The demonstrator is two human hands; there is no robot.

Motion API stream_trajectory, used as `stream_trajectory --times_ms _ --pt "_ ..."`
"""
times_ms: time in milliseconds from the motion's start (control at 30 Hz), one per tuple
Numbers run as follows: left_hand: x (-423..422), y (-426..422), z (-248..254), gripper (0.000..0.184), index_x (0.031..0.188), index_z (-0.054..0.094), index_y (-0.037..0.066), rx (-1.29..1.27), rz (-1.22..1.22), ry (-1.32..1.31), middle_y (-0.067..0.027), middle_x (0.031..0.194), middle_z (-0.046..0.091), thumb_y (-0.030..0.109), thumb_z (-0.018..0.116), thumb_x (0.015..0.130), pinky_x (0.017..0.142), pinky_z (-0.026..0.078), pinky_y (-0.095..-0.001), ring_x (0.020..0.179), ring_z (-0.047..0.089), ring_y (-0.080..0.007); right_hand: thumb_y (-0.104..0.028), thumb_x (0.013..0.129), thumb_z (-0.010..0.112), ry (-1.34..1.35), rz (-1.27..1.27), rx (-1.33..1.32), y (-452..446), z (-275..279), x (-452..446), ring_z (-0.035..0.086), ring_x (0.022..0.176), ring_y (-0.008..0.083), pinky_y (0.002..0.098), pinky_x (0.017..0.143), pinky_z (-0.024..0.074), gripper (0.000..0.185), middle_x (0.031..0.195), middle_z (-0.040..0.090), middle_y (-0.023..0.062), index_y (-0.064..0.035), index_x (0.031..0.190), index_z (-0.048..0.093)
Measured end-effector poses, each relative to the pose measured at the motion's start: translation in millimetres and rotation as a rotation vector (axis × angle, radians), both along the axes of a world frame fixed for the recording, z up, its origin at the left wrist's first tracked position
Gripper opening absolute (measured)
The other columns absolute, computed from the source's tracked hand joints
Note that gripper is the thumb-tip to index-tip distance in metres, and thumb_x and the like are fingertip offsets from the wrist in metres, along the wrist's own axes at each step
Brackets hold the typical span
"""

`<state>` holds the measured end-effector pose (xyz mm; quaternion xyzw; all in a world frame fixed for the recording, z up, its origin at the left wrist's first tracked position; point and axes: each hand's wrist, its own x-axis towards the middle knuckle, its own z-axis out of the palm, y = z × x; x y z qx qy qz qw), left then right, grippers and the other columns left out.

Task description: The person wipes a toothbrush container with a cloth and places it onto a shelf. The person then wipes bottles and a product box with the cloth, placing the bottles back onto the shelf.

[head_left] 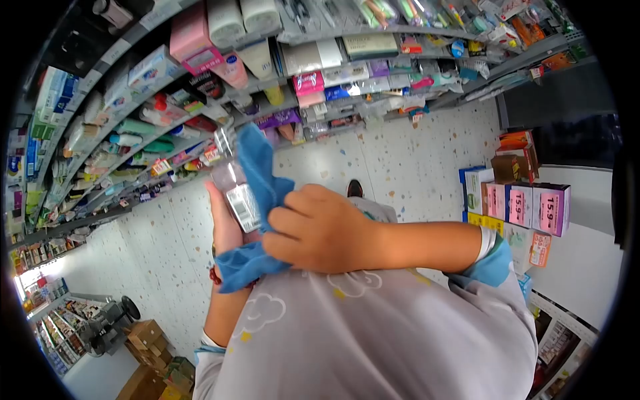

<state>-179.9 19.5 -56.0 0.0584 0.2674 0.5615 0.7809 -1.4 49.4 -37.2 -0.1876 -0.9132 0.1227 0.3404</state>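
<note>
A clear plastic bottle [230, 176] with a white barcode label is tilted in front of my chest. My left hand [228, 223] is wrapped round it from the left and beneath, with its thumb along the side. Bunched in the fist of my right hand [323, 230] is a blue cloth [257, 167]. One end of the cloth lies along the bottle's right side, and the other end hangs below over my left wrist. The fingertips of my right hand are hidden in the cloth.
Tightly filled store shelves [200, 110] curve along the left and far side. Boxes with price tags [520, 203] are stacked at right. Cardboard boxes [150, 343] and a black-wheeled item [131, 308] stand at lower left. Speckled floor tiles [317, 163] lie below.
</note>
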Motion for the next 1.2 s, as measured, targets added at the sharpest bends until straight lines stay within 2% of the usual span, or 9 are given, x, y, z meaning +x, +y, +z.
stream_trajectory --times_ms 300,367,500,633,867,1033,1067,1100,1200 --pt "3.9 -9.9 2.1 0.088 0.148 0.044 0.010 -0.113 -0.212 0.469 -0.0093 0.123 0.064 0.079 0.026 0.096 0.095 0.054 -0.0419 0.110 0.064 -0.0250 -0.020 0.064 0.079 0.282 -0.245 -0.175 20.4 18.0 -24.6 0.054 0.080 0.0308 0.0432 0.070 0.0440 0.040 0.088 0.052 0.0084 -0.0092 0.096 0.057" --pt "18.9 3.5 20.8 0.088 0.144 0.048 0.012 -0.096 0.088 0.352 -0.0077 0.115 0.065 0.081 0.025 0.095 0.088 0.055 -0.0382 0.105 0.066 -0.0222 -0.022 0.064 0.080 0.180 -0.144 -0.111 -2.8 13.5 -21.9 0.054 0.080 0.0310 0.0433 0.069 0.0441 0.041 0.088 0.052 0.0085 -0.0094 0.096 0.057" --pt "-16.1 -7.9 2.0 0.086 0.143 0.048 0.008 0.002 -0.023 0.319 -0.0078 0.133 0.060 0.076 0.022 0.098 0.088 0.057 -0.0332 0.111 0.066 -0.0215 -0.023 0.062 0.080 0.035 0.021 -0.198 -4.0 7.2 8.2 0.054 0.079 0.0311 0.0424 0.069 0.0440 0.042 0.087 0.053 0.0093 -0.0095 0.096 0.058" --pt "-7.6 -29.3 0.5 0.064 0.137 0.051 0.004 0.113 -0.210 0.499 -0.0118 0.119 0.066 0.051 0.065 0.096 0.087 0.058 -0.0387 0.104 0.069 -0.0243 -0.013 0.069 0.075 0.027 -0.259 -0.299 34.9 24.3 18.6 0.057 0.085 0.0328 0.0396 0.074 0.0468 0.035 0.091 0.056 0.0117 -0.0066 0.099 0.058" --pt "-17.8 -23.9 -17.2 0.067 0.135 0.051 -0.001 0.270 -0.433 -0.225 -0.0151 0.121 0.065 0.037 0.078 0.087 0.090 0.057 -0.0426 0.109 0.067 -0.0269 -0.004 0.089 0.053 0.458 -0.075 -1.161 22.2 18.3 2.4 0.062 0.086 0.0283 0.0373 0.080 0.0489 0.025 0.094 0.061 0.0152 -0.0022 0.114 0.048" --pt "0.5 -28.5 -6.4 0.058 0.138 0.049 -0.001 0.033 -0.016 0.374 -0.0127 0.127 0.064 0.045 0.054 0.103 0.098 0.053 -0.0347 0.118 0.063 -0.0224 -0.006 0.087 0.057 0.449 -0.245 -1.103 -10.2 10.4 5.0 0.061 0.089 0.0366 0.0407 0.082 0.0491 0.027 0.098 0.059 0.0188 -0.0019 0.113 0.049" --pt "1.3 -23.9 -0.3 0.061 0.137 0.050 -0.001 -0.045 -0.029 0.380 -0.0126 0.129 0.062 0.052 0.040 0.107 0.098 0.052 -0.0329 0.116 0.063 -0.0210 -0.007 0.086 0.060 0.370 -0.208 -0.981 -13.9 16.8 6.3 0.060 0.089 0.0387 0.0423 0.081 0.0490 0.029 0.098 0.057 0.0189 -0.0020 0.113 0.049" --pt "-11.1 -22.5 -17.8 0.065 0.134 0.051 -0.001 -0.001 -0.096 -0.046 -0.0132 0.130 0.060 0.056 0.037 0.107 0.096 0.052 -0.0345 0.111 0.063 -0.0216 -0.008 0.085 0.062 0.295 -0.166 -0.855 -15.6 21.7 7.0 0.058 0.090 0.0407 0.0440 0.081 0.0490 0.032 0.098 0.056 0.0191 -0.0021 0.113 0.049" --pt "0.4 -13.2 2.9 0.064 0.131 0.053 -0.002 0.063 -0.017 -0.001 -0.0138 0.129 0.060 0.055 0.035 0.107 0.091 0.054 -0.0347 0.104 0.064 -0.0217 -0.013 0.077 0.074 0.207 -0.088 -0.641 -16.8 29.4 8.4 0.057 0.088 0.0399 0.0449 0.078 0.0485 0.042 0.099 0.054 0.0182 -0.0035 0.112 0.052"
